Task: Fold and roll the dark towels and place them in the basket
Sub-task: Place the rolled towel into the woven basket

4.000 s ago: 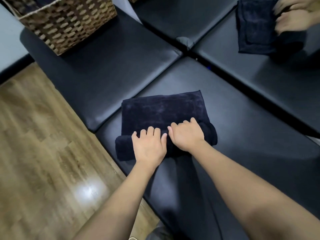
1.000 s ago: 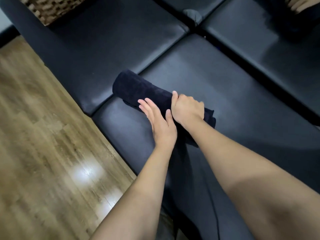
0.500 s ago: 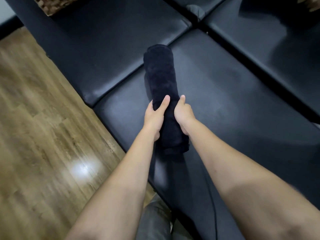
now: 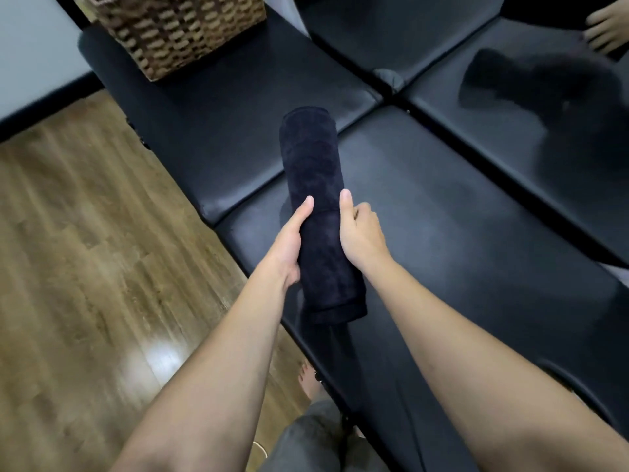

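Observation:
A dark towel rolled into a tight cylinder (image 4: 315,185) points away from me above the black padded bench (image 4: 459,233). My left hand (image 4: 289,240) grips its left side and my right hand (image 4: 360,233) grips its right side, thumbs lying along the top. The roll's near end hangs just past my wrists. A woven wicker basket (image 4: 177,32) stands on the bench at the far left; its inside is out of view. Another dark towel (image 4: 537,83), blurred, lies on the far right cushion.
Another person's hand (image 4: 606,28) is at the top right by the blurred towel. Wooden floor (image 4: 85,267) runs along the left of the bench. My foot and grey trouser leg show at the bottom. Seams divide the bench into several cushions.
Over the last second the roll turned from lying crosswise to pointing away from me, held in both hands. It now sits slightly higher, and the view has swung up so the basket shows.

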A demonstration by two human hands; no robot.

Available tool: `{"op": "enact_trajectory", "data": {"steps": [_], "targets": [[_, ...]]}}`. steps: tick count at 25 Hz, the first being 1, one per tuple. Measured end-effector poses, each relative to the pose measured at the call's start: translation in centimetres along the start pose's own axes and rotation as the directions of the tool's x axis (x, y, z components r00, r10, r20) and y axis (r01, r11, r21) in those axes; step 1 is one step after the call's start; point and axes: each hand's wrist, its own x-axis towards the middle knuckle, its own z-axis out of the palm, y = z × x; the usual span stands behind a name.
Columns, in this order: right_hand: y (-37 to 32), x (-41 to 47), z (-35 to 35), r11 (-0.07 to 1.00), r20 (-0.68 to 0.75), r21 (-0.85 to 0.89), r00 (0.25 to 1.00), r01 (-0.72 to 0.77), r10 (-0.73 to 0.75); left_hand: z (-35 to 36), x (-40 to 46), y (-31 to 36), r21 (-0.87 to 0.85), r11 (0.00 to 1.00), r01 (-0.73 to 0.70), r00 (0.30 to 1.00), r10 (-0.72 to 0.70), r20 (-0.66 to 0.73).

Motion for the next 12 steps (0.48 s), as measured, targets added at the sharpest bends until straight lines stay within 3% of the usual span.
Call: {"op": "enact_trajectory", "data": {"steps": [1,3,5,9,12], "targets": [[-0.9,-0.2,-0.6,0.994,0.028,0.105,1.000,-0.008,0.005,0.4,-0.6,0.5,0.007,0.999,-0.038,0.999,0.038,0.013],[-3.2,-1.0,-2.5,0.925,0.220,0.368,0.976,-0.092,0.010,1.3,-2.0,1.9,0.039,0.993,-0.109,0.993,0.108,0.043],[-5.6,-2.1,-4.4,0.861,0.355,0.501,0.928,-0.085,-0.114,2.6,-3.9,3.5,0.079,0.976,-0.203,0.977,0.196,0.083],[-9.1,-5.5,-6.8,0.791,0.177,0.603,0.949,0.105,-0.261,4.7,-8.0,5.7,0.181,0.896,-0.406,0.914,0.402,0.058],[-10.5,-8.2,-7.7,0.781,0.107,0.581,0.930,0.228,-0.351,5.1,-10.7,6.0,0.191,0.863,-0.467,0.884,0.459,0.087]]}}
